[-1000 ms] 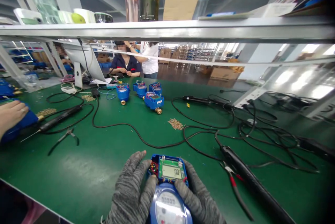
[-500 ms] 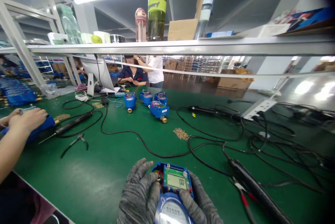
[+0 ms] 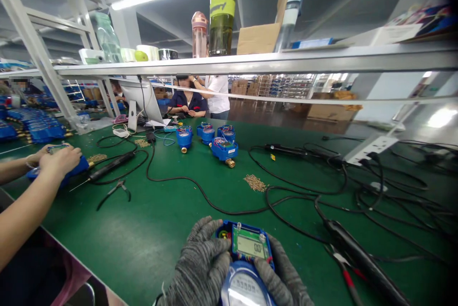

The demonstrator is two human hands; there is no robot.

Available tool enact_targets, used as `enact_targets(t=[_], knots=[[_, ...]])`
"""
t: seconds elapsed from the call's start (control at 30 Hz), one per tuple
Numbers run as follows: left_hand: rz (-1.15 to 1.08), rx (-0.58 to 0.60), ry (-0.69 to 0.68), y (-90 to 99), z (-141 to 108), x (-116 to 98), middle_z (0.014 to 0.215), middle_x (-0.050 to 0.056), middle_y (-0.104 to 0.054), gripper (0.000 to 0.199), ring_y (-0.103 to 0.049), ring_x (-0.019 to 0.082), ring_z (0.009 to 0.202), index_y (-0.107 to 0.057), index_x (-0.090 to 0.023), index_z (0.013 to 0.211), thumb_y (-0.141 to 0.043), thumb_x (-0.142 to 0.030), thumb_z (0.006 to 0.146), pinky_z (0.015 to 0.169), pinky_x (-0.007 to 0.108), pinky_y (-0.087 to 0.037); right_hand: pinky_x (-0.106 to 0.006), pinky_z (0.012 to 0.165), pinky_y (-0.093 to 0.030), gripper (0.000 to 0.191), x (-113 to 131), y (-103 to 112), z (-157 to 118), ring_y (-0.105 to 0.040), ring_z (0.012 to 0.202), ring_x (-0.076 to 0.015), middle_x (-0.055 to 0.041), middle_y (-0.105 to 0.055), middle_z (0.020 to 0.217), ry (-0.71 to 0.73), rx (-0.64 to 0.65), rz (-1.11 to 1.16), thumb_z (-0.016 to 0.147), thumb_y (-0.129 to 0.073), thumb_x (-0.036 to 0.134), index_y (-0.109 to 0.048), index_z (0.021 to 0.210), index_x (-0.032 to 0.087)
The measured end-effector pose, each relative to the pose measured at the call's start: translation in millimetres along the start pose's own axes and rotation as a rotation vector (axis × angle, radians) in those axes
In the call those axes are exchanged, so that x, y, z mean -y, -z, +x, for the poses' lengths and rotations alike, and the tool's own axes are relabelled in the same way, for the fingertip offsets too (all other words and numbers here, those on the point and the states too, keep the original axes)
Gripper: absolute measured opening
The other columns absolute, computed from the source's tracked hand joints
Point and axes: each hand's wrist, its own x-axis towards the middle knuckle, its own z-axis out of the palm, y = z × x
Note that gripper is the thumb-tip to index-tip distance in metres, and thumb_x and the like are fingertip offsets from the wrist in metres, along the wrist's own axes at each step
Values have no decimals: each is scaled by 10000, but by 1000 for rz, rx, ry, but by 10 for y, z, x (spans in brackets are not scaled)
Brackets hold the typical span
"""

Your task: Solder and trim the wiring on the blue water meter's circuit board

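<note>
A blue meter (image 3: 244, 283) with a round dial and an open housing lies at the bottom centre, partly cut off by the frame edge. Its green circuit board carries a display reading 0.0, with coloured wires at the left side. My left hand (image 3: 200, 263), in a grey knit glove, grips the housing's left side, its fingers near the wires. My right hand (image 3: 282, 272), gloved alike, wraps round the right side, with the thumb on the lower edge of the board.
Blue meters (image 3: 224, 149) stand further back, near a pile of small screws (image 3: 255, 182). Red-handled pliers (image 3: 347, 275), a black electric screwdriver (image 3: 361, 258) and cables lie right. A co-worker's hands (image 3: 59, 156) hold another meter left, near other pliers (image 3: 114, 192).
The whole view has shifted, so the bench and my hands appear slightly further right. My left fingers have moved slightly on the housing's left side. My grip on the meter stays.
</note>
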Motion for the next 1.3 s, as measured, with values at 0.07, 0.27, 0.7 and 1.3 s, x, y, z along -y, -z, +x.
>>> enact_targets(t=[0.07,0.27,0.7,1.3], knots=[[-5,80,54,57,1,-54,1327,83,-618,225,-537,278,1284,-695,-250,1090,-574,-192,910,955,546,-590,-477,958,-530,759,13,-4,-8,-654,1091,-343,-110,-689,1194,2,0,-8,738,-784,563,-498,1367,249],[165,83,4,130,3,-171,1332,112,-606,244,-482,297,1323,-685,-197,1115,-548,-150,919,1036,600,-510,-471,986,-506,650,68,-28,3,-650,1080,-316,-114,-682,1194,135,11,-95,718,-814,511,-573,1241,210],[364,-22,-78,-12,12,-312,1303,180,-616,242,-519,318,1297,-617,-116,1109,-462,-107,924,884,545,-612,-424,1034,-477,600,-61,84,47,-625,1155,-266,-102,-626,1307,135,121,-88,857,-706,493,-439,1332,240],[290,109,-183,153,38,-58,1356,122,-590,324,-462,301,1347,-610,-148,1226,-532,-139,912,1077,564,-464,-437,1015,-494,623,32,35,17,-614,1159,-303,-111,-640,1287,129,6,-149,785,-767,493,-554,1301,216]])
